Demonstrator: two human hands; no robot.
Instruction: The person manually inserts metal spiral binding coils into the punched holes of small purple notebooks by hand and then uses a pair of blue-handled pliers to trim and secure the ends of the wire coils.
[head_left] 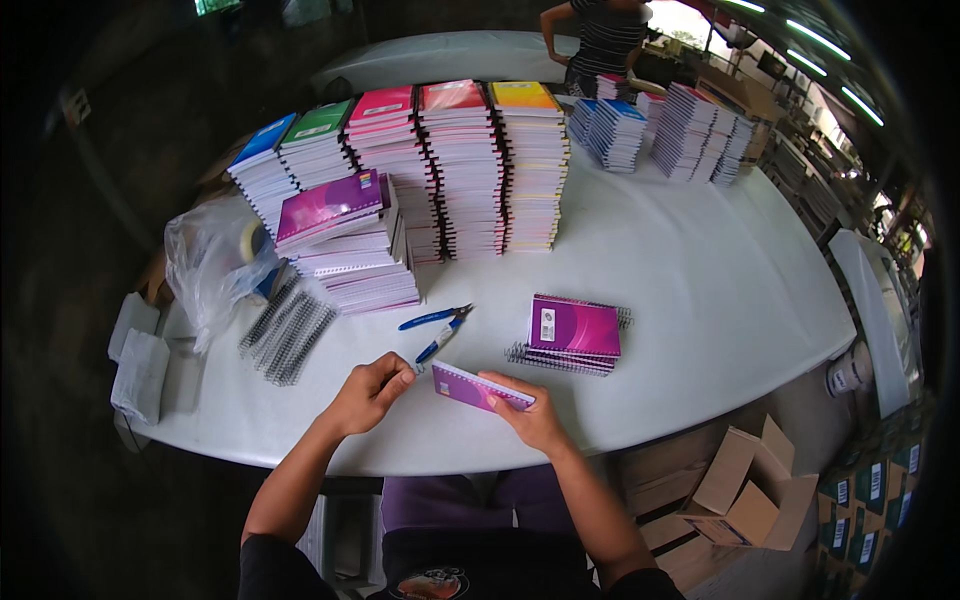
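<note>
My right hand grips a purple notebook by its right end, thumb on the cover, tilted just above the near edge of the table. Beside its left end, my left hand is closed, fingertips pinched together; whatever they hold is too small to make out. Blue-handled cutting pliers lie with jaws spread just beyond my hands. To their right sits a small pile of purple notebooks with wire coils sticking out at the sides. Loose dark wire coils lie in a bunch at the left.
Tall stacks of coloured notebooks stand at the back, a purple-topped stack before them. A clear plastic bag lies left. More notebook stacks are far right, near a person. An opened cardboard box sits below right.
</note>
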